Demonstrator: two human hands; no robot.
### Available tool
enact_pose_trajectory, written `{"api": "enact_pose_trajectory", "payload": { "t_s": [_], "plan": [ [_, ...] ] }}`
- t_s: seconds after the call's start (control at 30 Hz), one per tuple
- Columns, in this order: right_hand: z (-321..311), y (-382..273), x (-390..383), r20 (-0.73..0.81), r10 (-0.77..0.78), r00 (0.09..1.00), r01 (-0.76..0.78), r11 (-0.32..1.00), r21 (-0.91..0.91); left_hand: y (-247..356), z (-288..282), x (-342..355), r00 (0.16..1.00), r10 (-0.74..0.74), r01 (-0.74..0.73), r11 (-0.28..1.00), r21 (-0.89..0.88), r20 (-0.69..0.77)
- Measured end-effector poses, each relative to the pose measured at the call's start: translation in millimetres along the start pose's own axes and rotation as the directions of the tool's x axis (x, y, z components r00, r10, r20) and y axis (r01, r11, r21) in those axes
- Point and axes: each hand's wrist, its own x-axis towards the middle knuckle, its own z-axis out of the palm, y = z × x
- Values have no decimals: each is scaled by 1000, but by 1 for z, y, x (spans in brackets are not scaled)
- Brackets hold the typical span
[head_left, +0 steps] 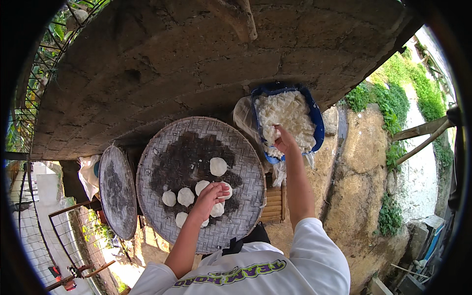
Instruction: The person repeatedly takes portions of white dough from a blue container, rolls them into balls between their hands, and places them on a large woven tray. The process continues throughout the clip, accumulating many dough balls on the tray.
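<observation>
A round woven tray (154, 212) with a darkened middle holds several pale flattened rounds (218, 166). Over those on its right half, my left hand (210, 195) rests with fingers extended and slightly bent, touching or just above one. My right hand (283, 141) reaches into a blue tub (317, 123) of crumbly white mash (287, 110), its fingers curled into the mash at the near left part.
A second woven tray (115, 191) stands tilted at left, by pale cloth (88, 174) and wire fencing. A block wall (187, 59) runs behind. A translucent sack (244, 115) lies beside the tub. Rough ground (364, 182), plants and wooden poles (418, 132) are at right.
</observation>
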Motion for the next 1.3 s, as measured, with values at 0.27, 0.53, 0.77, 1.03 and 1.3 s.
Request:
{"api": "enact_pose_trajectory", "payload": {
  "t_s": [0.27,0.53,0.77,1.03,1.3],
  "plan": [
    [17,-13,-78,118,-522,845,463,824,326,39,115,143,994,104,-82,928,-362,40],
    [60,-15,-147,282,-850,445,702,136,-699,79,188,232,921,174,158,652,-742,349],
    [84,-27,-156,599,-774,204,560,-410,-720,83,183,251,637,385,386,591,-709,668],
    [124,-33,-213,671,-712,-207,384,-690,-613,122,185,190,650,599,161,493,-855,468],
    [166,-7,-261,652,-733,-193,671,-584,-458,129,137,99,767,511,133,464,-876,387]
  ]
}}
